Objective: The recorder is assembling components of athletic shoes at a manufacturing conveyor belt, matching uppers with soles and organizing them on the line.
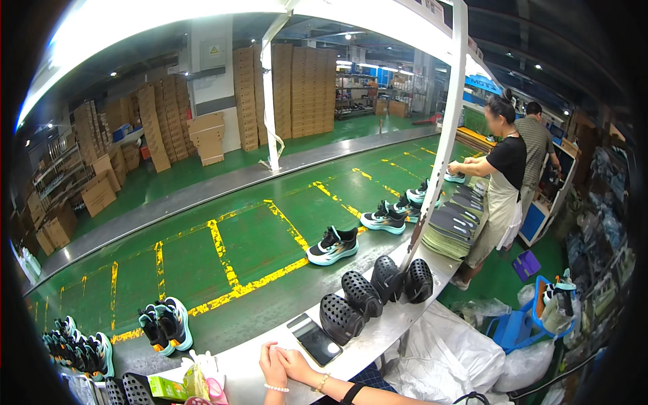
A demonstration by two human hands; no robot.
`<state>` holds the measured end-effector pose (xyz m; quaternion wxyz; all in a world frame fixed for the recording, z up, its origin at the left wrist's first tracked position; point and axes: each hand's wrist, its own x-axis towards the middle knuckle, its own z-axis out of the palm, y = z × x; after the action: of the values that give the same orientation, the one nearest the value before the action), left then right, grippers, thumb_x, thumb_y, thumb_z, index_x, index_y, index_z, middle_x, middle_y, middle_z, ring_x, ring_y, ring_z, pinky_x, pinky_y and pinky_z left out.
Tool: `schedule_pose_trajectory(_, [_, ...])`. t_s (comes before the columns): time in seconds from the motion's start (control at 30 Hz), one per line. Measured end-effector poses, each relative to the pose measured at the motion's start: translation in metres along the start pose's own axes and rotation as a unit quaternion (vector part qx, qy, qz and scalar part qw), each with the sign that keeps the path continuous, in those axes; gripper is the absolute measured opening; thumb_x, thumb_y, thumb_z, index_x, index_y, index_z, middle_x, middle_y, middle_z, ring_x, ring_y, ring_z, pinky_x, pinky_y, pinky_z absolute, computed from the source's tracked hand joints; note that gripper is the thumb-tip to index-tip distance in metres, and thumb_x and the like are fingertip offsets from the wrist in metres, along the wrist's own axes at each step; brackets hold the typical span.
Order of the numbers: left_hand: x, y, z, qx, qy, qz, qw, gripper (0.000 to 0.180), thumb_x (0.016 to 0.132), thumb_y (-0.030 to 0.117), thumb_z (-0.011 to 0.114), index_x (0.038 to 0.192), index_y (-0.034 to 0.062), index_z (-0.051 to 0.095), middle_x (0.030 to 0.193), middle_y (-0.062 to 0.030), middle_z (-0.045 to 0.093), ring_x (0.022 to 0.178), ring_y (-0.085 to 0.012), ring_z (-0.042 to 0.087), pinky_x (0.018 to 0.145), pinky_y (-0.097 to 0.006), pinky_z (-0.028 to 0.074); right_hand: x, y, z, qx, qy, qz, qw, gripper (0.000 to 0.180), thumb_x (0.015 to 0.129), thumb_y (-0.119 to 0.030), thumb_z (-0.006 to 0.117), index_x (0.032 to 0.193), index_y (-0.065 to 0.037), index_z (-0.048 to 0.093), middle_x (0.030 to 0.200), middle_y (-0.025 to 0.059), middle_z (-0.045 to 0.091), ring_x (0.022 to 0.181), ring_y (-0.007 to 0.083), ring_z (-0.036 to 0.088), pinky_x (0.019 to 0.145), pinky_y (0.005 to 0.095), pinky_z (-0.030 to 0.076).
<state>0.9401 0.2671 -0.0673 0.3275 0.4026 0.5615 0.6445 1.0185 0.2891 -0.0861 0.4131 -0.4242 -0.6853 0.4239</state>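
Observation:
My left hand and my right hand rest against each other at the near edge of the white ledge. The fingers of both are closed and pressed together; no object shows in them. Just right of my hands lies a smartphone with a dark screen. Beyond it several black clogs with holes stand in a row along the ledge. On the green conveyor belt stand black sneakers with pale blue soles: a single shoe ahead of me and a pair to the left.
More sneakers crowd the far left. A green packet lies left of my hands. A white post rises from the ledge. At right, a co-worker in an apron handles a shoe beside stacked sheets. A blue plastic chair stands behind.

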Motion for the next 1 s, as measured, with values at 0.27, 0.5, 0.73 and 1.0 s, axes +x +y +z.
schedule_pose_trajectory(0.27, [0.003,-0.016,0.005,0.002,-0.014,0.013,1.0,0.031,0.095,0.015,0.041,0.081,-0.0044,0.06,0.076,-0.0103,0.063,0.071,-0.0156,0.056,0.069,-0.031,0.046,0.002,0.0,-0.008,0.008,0.001,-0.002,1.0,0.026,0.094,-0.024,0.047,0.09,-0.003,0.063,0.074,0.0231,0.062,0.071,0.0403,0.062,0.06,0.0442,0.048])
schedule_pose_trajectory(0.5, [0.002,-0.01,0.012,0.006,-0.021,0.02,1.0,0.033,0.096,0.016,0.041,0.078,-0.0048,0.06,0.073,-0.0101,0.062,0.069,-0.0155,0.056,0.068,-0.03,0.046,0.003,0.003,-0.015,0.003,-0.003,-0.007,1.0,0.026,0.094,-0.024,0.048,0.09,-0.003,0.063,0.075,0.023,0.062,0.073,0.0402,0.062,0.061,0.0437,0.048])
schedule_pose_trajectory(0.73, [0.003,-0.012,0.018,0.002,-0.021,0.014,1.0,0.033,0.096,0.016,0.041,0.079,-0.005,0.061,0.073,-0.0102,0.062,0.069,-0.0157,0.056,0.068,-0.03,0.046,0.005,0.001,-0.022,0.008,-0.009,-0.001,1.0,0.027,0.094,-0.024,0.047,0.089,-0.003,0.063,0.074,0.0227,0.062,0.072,0.0402,0.062,0.061,0.0436,0.048])
schedule_pose_trajectory(1.0, [0.004,-0.014,0.026,-0.001,-0.023,0.016,1.0,0.034,0.096,0.017,0.041,0.08,-0.0051,0.061,0.074,-0.0105,0.063,0.07,-0.016,0.057,0.068,-0.03,0.047,0.007,0.013,-0.025,-0.005,0.002,-0.009,1.0,0.026,0.093,-0.024,0.048,0.089,-0.003,0.063,0.073,0.0224,0.062,0.071,0.0399,0.062,0.059,0.0435,0.048])
